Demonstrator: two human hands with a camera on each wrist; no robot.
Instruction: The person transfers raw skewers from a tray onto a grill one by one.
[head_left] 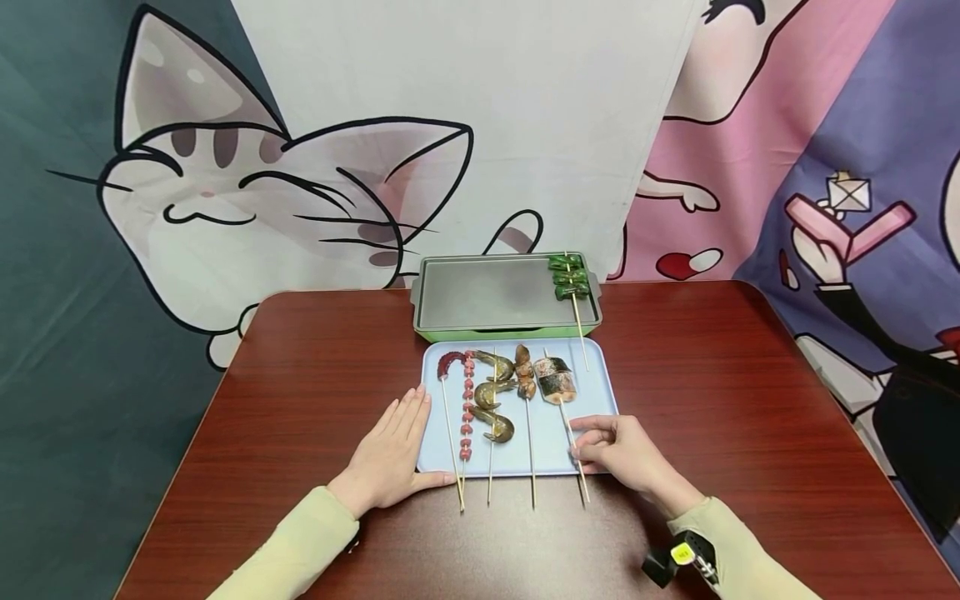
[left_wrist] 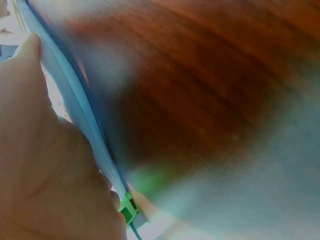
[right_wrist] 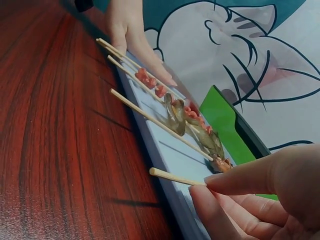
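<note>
My left hand (head_left: pixel 386 450) rests along the left edge of a light blue tray (head_left: pixel 555 458), fingers straight and thumb at the front rim. My right hand (head_left: pixel 626 454) pinches the stick of a skewer (head_left: pixel 556 381) with a thick, dark-skinned piece like fish; in the right wrist view thumb and forefinger grip the stick (right_wrist: pixel 175 176) near its end. Left of it lie a brown meat skewer (head_left: pixel 525 372), a shrimp skewer (head_left: pixel 497 427), a skewer of small red pieces (head_left: pixel 467 429) and a dark red tentacle-like skewer (head_left: pixel 450 361). Their stick ends overhang the front rim.
Behind the tray stands a green grill box with a grey pan (head_left: pixel 487 292). A green pepper skewer (head_left: pixel 570 277) lies at the pan's right side, its stick reaching over the tray. The brown wooden table (head_left: pixel 315 367) backs onto a cartoon-printed cloth (head_left: pixel 585 108).
</note>
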